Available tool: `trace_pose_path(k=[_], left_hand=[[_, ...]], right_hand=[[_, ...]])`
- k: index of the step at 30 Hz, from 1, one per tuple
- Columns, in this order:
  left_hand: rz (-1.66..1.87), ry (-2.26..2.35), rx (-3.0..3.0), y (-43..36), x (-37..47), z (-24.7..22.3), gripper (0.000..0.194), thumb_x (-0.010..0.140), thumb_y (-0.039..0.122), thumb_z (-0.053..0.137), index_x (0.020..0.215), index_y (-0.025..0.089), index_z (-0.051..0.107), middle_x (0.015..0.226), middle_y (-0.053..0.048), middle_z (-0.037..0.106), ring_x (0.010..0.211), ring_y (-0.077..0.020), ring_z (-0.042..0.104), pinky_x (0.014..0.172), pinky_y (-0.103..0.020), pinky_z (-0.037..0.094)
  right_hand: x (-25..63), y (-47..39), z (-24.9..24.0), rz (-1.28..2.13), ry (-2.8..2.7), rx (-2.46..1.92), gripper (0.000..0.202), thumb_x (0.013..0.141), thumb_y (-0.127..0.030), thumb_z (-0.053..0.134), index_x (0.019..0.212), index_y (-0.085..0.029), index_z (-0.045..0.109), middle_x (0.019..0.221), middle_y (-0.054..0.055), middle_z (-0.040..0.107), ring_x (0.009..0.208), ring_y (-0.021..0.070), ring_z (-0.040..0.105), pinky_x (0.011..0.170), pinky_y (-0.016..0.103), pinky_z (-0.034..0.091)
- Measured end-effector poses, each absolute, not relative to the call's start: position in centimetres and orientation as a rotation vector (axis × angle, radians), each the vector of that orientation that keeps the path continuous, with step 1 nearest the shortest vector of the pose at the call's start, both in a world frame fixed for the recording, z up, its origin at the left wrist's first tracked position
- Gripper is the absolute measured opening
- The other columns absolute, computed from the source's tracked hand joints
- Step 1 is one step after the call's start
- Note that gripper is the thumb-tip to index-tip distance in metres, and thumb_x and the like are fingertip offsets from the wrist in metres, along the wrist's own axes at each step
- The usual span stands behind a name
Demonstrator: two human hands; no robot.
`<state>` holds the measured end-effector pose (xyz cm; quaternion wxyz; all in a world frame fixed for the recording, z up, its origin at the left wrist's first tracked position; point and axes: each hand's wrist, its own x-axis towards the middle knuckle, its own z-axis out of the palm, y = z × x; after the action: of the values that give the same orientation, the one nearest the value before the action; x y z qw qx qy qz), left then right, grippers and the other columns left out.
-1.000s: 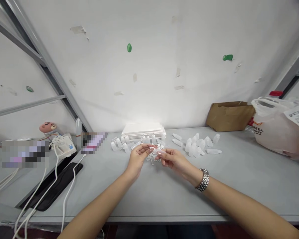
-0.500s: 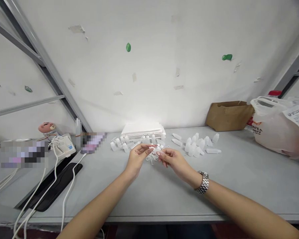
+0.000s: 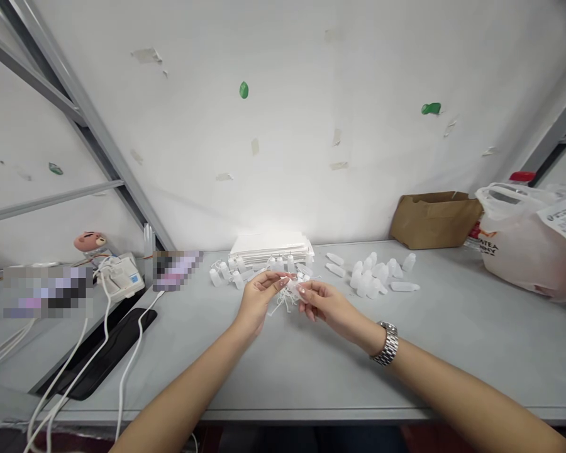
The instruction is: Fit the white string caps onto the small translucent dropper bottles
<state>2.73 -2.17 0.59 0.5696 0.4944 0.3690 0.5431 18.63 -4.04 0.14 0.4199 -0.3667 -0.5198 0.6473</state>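
Observation:
Both of my hands meet over the middle of the table. My right hand [image 3: 321,300] is closed, pinching a small translucent plastic bottle [image 3: 293,287] by its right end. At the bottle's other end, the thumb and forefinger of my left hand [image 3: 259,297] press together; the small white piece between them is too hidden to name. A bunch of white strings [image 3: 285,303] lies below and behind the fingertips. Several capped bottles [image 3: 224,272] with strings stand behind my left hand. More bottles [image 3: 370,277], seemingly without strings, stand and lie to the right.
A stack of white boards or paper [image 3: 271,246] sits against the wall. Farther right are a cardboard box [image 3: 434,220] and a plastic carrier bag [image 3: 523,251]. On the left lie a power strip [image 3: 122,277], white cables [image 3: 131,362] and a black slab [image 3: 108,352].
The fingers of both hands have shifted slightly around the bottle. A white string end now reaches out below my left fingertips. The other bottles have stayed put.

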Motion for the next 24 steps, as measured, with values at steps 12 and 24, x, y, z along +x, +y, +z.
trace_pose_path(k=[12, 24], left_hand=[[1.222, 0.738, 1.147, -2.21, 2.66, 0.58, 0.014, 0.067, 0.026, 0.068, 0.077, 0.018, 0.062, 0.087, -0.004, 0.068, 0.088, -0.0157, 0.059, 0.082, -0.028, 0.039], [1.283, 0.818, 1.135, -1.79, 2.58, 0.39, 0.016, 0.066, 0.026, 0.069, 0.077, 0.017, 0.064, 0.090, -0.006, 0.068, 0.088, -0.0172, 0.059, 0.082, -0.029, 0.039]], right_hand=[[19.04, -4.25, 0.21, 1.944, -1.187, -0.700, 0.043, 0.083, -0.049, 0.045, 0.076, -0.010, 0.060, 0.042, -0.003, 0.051, 0.033, 0.0036, 0.032, 0.042, 0.022, 0.025], [18.37, -4.17, -0.28, 1.250, -1.331, -1.015, 0.033, 0.064, -0.041, 0.069, 0.078, -0.017, 0.052, 0.060, -0.002, 0.058, 0.054, 0.0106, 0.052, 0.051, 0.024, 0.040]])
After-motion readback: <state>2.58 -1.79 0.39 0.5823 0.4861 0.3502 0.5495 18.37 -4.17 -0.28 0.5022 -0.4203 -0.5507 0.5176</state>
